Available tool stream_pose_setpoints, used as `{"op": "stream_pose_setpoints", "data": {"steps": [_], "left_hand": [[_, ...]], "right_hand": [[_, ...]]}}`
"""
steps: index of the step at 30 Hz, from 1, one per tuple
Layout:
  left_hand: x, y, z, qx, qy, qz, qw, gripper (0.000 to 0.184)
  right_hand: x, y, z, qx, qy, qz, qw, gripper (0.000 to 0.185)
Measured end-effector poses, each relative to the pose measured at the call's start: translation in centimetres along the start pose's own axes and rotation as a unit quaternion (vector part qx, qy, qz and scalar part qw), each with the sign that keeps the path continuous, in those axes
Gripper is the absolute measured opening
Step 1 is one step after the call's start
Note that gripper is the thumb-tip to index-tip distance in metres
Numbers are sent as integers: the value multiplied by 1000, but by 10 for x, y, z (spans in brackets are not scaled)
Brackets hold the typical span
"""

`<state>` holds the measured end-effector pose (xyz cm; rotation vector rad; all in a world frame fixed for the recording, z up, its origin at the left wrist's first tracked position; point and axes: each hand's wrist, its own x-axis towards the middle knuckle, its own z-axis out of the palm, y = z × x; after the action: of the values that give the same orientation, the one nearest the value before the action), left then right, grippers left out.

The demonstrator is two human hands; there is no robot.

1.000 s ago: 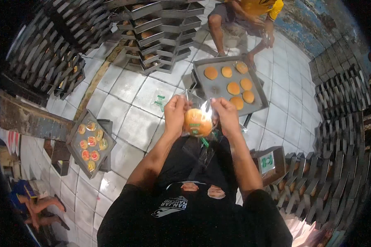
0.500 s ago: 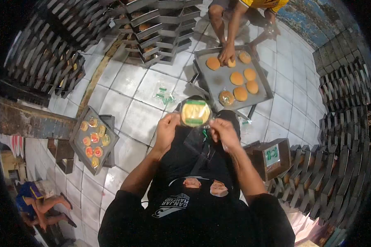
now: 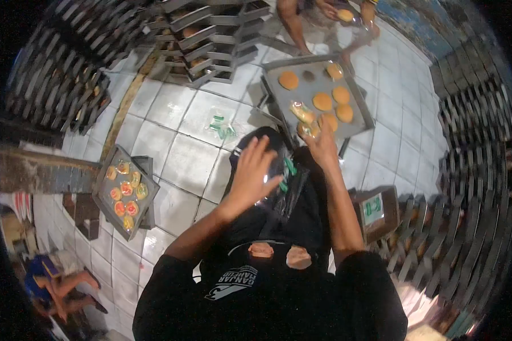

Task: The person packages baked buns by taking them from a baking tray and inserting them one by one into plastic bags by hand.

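Note:
My left hand is held above my lap with its fingers spread and nothing in it. Below it on my dark trousers lie clear plastic bags with green print. At the near corner of the grey metal tray, my right hand reaches in with fingers apart. Its fingertips are over a plain round bun and beside a wrapped bun; contact is partly hidden. Another wrapped bun lies tilted just beyond. More golden buns sit on this tray.
Opposite, another person holds a bun. A tray of decorated buns stands at left, and a box with green-printed bags at right. Loose bags lie on the tiled floor. Stacked trays line the room; someone sits at lower left.
The wrapped bun held between my hands is gone from them; a tilted wrapped bun now lies on the tray. My right hand moved forward to the tray, my left opened. The other person lifted a bun.

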<state>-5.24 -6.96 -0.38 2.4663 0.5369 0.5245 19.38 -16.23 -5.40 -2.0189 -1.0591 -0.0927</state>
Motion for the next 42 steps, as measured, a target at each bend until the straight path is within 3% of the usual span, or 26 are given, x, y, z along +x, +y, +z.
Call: {"op": "stream_pose_setpoints", "data": {"steps": [2, 7, 8, 10, 12, 14, 18, 19, 20, 22, 23, 25, 26, 27, 30, 31, 32, 34, 35, 36, 37, 38, 39, 40, 41, 42], "left_hand": [[-16, 4, -5, 21, -45, 27, 998, 38], [-31, 5, -21, -152, -12, 27, 988, 14], [-34, 23, -25, -371, -50, -148, 915, 14], [-34, 35, -29, -540, -77, -186, 817, 17], [-27, 46, -37, -521, -79, -177, 831, 25], [-23, 42, -39, -630, -205, -244, 708, 20], [-17, 33, -40, -551, -241, -243, 761, 20], [-18, 31, -33, -554, -185, -253, 771, 22], [-17, 26, -27, -553, -182, -248, 774, 22], [-17, 18, -22, -616, -32, -266, 741, 20], [-10, 17, -28, -630, 0, -303, 715, 20], [4, 11, -33, -630, 19, -301, 716, 23], [6, 7, -34, -630, 54, -307, 712, 27], [4, -10, -23, -612, 57, -302, 729, 31], [2, -13, -17, -533, 49, -303, 788, 31], [11, 4, -25, -509, 60, -334, 791, 30], [14, 0, -19, -511, 54, -320, 796, 30], [11, -12, -9, -514, 67, -294, 803, 24], [17, -12, -8, -512, 71, -285, 807, 24], [23, -7, -9, -503, 68, -312, 803, 25], [23, -2, -10, -492, 60, -342, 798, 26], [27, -1, -11, -490, 59, -337, 802, 26], [30, 1, -11, -484, 65, -338, 804, 27], [31, 2, -11, -477, 71, -343, 806, 28], [31, 1, -8, -473, 76, -340, 809, 28], [30, 1, -5, -460, 94, -350, 811, 29]], "right_hand": [[-11, -23, -25, 63, -161, 62, 983, 67], [-69, -61, -74, 197, -240, 20, 950, 69], [-71, -77, -90, 243, -263, 99, 929, 63], [-73, -88, -107, 315, -298, 209, 877, 41], [-67, -104, -127, 383, -309, 246, 835, 27], [-56, -122, -150, 375, -312, 245, 838, 25], [-47, -103, -149, 407, -240, 251, 845, 29], [-52, -91, -137, 345, -169, 205, 900, 37], [-53, -79, -132, 345, -168, 199, 902, 37], [-64, -45, -135, 462, -178, 294, 818, 46], [-78, -6, -132, 607, -210, 267, 718, 49], [-106, 75, -94, 398, -115, 431, 802, 56], [-126, 106, -81, 100, -211, 386, 892, 57], [-146, 137, -69, -210, -294, 324, 874, 59], [-140, 92, -87, 145, -275, 402, 862, 66], [-143, 90, -85, 146, -267, 407, 861, 66], [-133, 93, -80, -116, -365, 333, 861, 67], [-94, 118, -74, -372, -420, 234, 794, 69], [-78, 146, -71, -163, -348, 233, 893, 69], [-63, 164, -66, 57, -260, 218, 939, 69], [-18, 118, -83, 284, -272, 434, 810, 56], [-11, 137, -71, 288, -267, 432, 812, 56], [-4, 167, -48, -79, -222, 231, 944, 46], [0, 194, -26, -432, -135, -11, 892, 37], [19, 208, -7, -229, -65, 13, 971, 26], [40, 217, 6, -222, -64, 11, 973, 26]]}}
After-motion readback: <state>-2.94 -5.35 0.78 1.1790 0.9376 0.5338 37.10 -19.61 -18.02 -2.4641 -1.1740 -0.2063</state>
